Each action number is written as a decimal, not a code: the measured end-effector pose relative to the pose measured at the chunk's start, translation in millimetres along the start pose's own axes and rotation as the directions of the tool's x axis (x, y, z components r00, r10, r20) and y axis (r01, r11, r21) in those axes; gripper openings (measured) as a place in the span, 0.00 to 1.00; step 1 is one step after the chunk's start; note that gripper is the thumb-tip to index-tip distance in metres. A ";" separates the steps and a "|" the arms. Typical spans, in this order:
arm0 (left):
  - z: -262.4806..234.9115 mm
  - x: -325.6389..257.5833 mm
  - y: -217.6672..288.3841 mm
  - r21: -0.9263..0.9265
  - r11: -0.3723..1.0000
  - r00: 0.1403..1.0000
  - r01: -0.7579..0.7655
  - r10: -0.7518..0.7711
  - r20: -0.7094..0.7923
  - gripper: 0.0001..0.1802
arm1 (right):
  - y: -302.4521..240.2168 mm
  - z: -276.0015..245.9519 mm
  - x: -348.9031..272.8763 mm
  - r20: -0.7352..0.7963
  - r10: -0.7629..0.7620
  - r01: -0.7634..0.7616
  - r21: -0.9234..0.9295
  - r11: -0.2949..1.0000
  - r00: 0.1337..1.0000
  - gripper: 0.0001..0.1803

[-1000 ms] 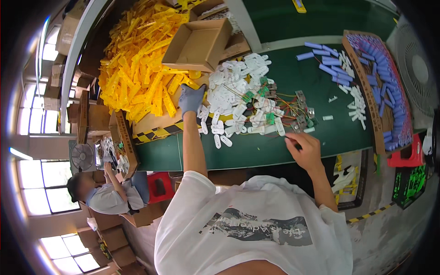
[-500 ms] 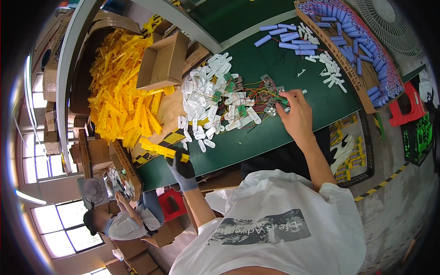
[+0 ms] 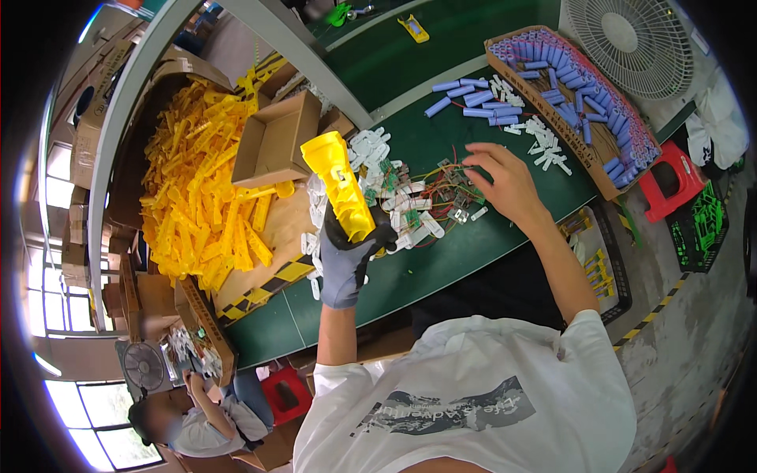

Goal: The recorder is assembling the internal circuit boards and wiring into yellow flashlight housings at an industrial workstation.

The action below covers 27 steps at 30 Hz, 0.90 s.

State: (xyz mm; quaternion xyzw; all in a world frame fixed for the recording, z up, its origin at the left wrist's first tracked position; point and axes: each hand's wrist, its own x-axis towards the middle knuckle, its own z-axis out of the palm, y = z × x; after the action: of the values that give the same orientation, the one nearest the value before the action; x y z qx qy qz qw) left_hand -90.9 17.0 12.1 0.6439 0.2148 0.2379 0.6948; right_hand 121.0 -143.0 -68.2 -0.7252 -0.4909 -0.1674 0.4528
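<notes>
My left hand (image 3: 351, 252), in a grey glove with black palm and fingers, is closed around a long yellow plastic housing (image 3: 337, 185). The housing is hollow, held up at a tilt with its moulded inside showing. My bare right hand (image 3: 505, 185) hovers at the right end of the wired circuit boards (image 3: 449, 193), fingers bent and apart, with nothing visible in them. Red, yellow and green wires tangle among these boards. White plastic pieces (image 3: 371, 150) lie heaped beyond my left hand, partly hidden by the housing.
A large heap of yellow housings (image 3: 205, 189) fills the left, beside an open cardboard box (image 3: 272, 142). Purple cylindrical battery cells (image 3: 477, 98) and small white parts (image 3: 544, 146) lie farther back. A carton of cells (image 3: 583, 102) and a fan (image 3: 631, 35) stand at the right. Another person (image 3: 201, 422) sits lower left.
My left hand has brought the yellow housing up and to the right, over the white pieces, turning it more upright. My right hand has drawn slightly back from the boards, its fingers opening.
</notes>
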 end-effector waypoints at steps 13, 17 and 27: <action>35.5 68.4 27.2 0.151 0.883 0.865 -0.445 0.467 -0.182 0.36 | -78.7 -14.8 121.7 -0.253 -0.308 0.324 0.023 0.946 0.917 0.22; 26.3 77.4 25.2 -0.140 0.892 0.891 -0.430 0.396 -0.221 0.29 | -89.4 3.2 133.1 -0.188 -0.378 0.403 0.124 0.907 0.907 0.14; -14.1 105.4 16.2 -0.068 0.943 0.921 -0.325 0.299 -0.249 0.25 | -74.6 22.6 169.9 0.091 -0.304 0.202 0.565 0.800 0.948 0.13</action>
State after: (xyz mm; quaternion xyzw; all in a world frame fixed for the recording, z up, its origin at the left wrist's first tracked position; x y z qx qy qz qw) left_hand -16.6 93.1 28.0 0.5985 0.1769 0.4313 0.6515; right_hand 130.5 -21.2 73.3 -0.5043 -0.6489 -0.0139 0.5696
